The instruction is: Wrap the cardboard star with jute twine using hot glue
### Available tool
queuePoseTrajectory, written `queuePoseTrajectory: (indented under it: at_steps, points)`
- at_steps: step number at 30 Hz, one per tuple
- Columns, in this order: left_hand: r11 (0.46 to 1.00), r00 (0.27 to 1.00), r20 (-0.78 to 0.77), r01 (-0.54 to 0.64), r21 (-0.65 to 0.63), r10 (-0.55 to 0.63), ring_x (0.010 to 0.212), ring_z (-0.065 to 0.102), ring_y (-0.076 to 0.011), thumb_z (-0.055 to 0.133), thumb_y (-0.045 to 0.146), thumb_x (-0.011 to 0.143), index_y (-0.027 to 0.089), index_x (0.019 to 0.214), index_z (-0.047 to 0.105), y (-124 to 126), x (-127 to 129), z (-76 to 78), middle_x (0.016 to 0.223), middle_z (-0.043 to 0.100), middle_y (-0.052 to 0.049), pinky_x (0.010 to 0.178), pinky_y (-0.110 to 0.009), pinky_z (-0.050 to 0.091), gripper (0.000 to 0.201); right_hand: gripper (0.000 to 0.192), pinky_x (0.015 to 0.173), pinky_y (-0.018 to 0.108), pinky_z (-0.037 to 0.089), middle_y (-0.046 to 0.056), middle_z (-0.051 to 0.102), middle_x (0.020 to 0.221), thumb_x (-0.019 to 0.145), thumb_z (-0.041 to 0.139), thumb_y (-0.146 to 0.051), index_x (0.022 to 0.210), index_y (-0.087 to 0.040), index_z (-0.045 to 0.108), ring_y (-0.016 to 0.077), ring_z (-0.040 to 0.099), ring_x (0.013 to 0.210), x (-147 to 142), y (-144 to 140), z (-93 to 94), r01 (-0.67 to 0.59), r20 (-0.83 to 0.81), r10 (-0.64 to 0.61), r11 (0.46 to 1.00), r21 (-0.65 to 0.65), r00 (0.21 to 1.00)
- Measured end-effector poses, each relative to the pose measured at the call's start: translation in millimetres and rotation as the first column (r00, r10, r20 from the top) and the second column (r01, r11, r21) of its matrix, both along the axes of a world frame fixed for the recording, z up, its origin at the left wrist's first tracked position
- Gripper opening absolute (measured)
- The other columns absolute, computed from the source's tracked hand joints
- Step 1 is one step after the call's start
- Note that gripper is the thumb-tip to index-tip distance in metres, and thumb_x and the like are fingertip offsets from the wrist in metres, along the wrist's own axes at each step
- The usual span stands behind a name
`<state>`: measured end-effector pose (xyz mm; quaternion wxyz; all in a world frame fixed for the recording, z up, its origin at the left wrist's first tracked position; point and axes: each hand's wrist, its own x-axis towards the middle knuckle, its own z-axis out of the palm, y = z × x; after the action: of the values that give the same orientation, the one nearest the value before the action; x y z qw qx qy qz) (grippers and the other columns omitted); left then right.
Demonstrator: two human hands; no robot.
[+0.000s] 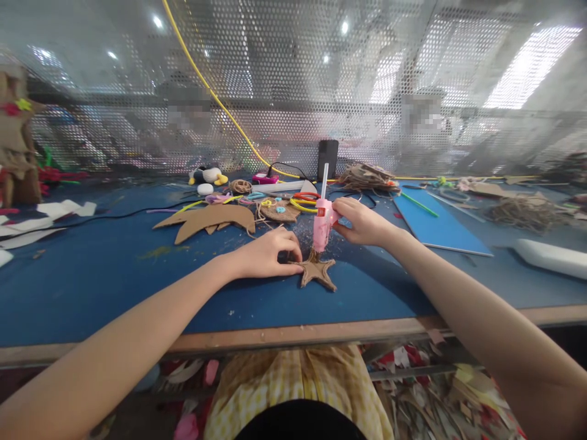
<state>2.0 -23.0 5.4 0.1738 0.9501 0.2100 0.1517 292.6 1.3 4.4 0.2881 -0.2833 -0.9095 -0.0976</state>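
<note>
The right hand (pixel 362 223) is gripping a pink glue gun (pixel 322 224), fingers closed around its body, and is holding it nearly upright with the nozzle pointing down onto a star (pixel 316 271). A white glue stick (pixel 324 180) is sticking up out of the gun's back end. The left hand (pixel 270 252) is resting on the table (pixel 92 287), its fingers curled and pinching the star's left arm, pressing it flat. The star, brown and seemingly wound in twine, is lying on the blue tabletop near the front edge, between the two hands and right under the nozzle.

Behind the hands, a cardboard cutout (pixel 206 221) is lying flat, well apart from the star. Just beyond it, coloured loops (pixel 302 200) are lying in a small clutter beside a twine roll (pixel 240 186) and a round woven piece (pixel 280 211). A penguin toy (pixel 206 176) is sitting farther back on the left, and a dark phone (pixel 327 159) is standing upright near the mesh screen (pixel 293 85). A yellow cable (pixel 215 98) is running down across the screen to the table. To the right, a blue sheet (pixel 435 226) is lying flat with a green stick (pixel 418 204) on it, and a white roll (pixel 553 258) is lying near the right edge. White paper scraps (pixel 27 226) are lying at the far left.
</note>
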Motion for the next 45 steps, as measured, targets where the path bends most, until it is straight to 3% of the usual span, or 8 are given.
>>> queuePoseTrajectory:
  at_steps: [16,36,41,45]
  points:
    - [0.999,0.999,0.021,0.032,0.001,-0.032,0.096,0.060,-0.0216,0.069,0.040,0.092,0.021,0.090,0.074,3,-1,-1.7,0.097,0.069,-0.005,0.093,-0.035,0.043,0.020,0.006,0.075,0.035,0.041,0.009,0.064,0.090,0.091,0.054,-0.016,0.094,-0.021,0.054,0.0247,0.056,0.084,2,4,-0.4,0.035,0.022,-0.035,0.999,0.031,0.999]
    - [1.000,0.999,0.021,0.026,-0.008,-0.026,0.099,0.061,-0.0223,0.069,0.040,0.092,0.020,0.090,0.074,2,-1,-1.3,0.101,0.070,-0.006,0.105,-0.039,0.039,0.021,0.011,0.074,0.037,0.040,0.011,0.065,0.092,0.093,0.051,-0.017,0.100,-0.019,0.059,0.0253,0.056,0.084,4,8,-1.1,0.091,-0.018,-0.089,0.992,0.085,0.996]
    - [0.999,0.999,0.028,0.019,-0.027,-0.019,0.100,0.061,-0.0217,0.071,0.039,0.091,0.020,0.090,0.074,2,-2,-1.7,0.101,0.070,-0.006,0.097,-0.034,0.043,0.019,0.012,0.079,0.040,0.041,0.011,0.067,0.097,0.096,0.050,-0.020,0.105,-0.020,0.058,0.0258,0.057,0.090,2,1,5.3,0.086,-0.016,-0.084,0.975,0.205,0.996]
    - [1.000,1.000,0.024,0.011,-0.023,-0.010,0.100,0.061,-0.0211,0.072,0.036,0.090,0.020,0.090,0.074,1,-2,-1.8,0.101,0.069,-0.005,0.097,-0.034,0.042,0.017,0.024,0.091,0.047,0.038,0.009,0.068,0.110,0.096,0.049,-0.017,0.118,-0.024,0.056,0.0276,0.057,0.101,1,-6,11.4,0.087,0.010,-0.095,0.947,0.309,0.995]
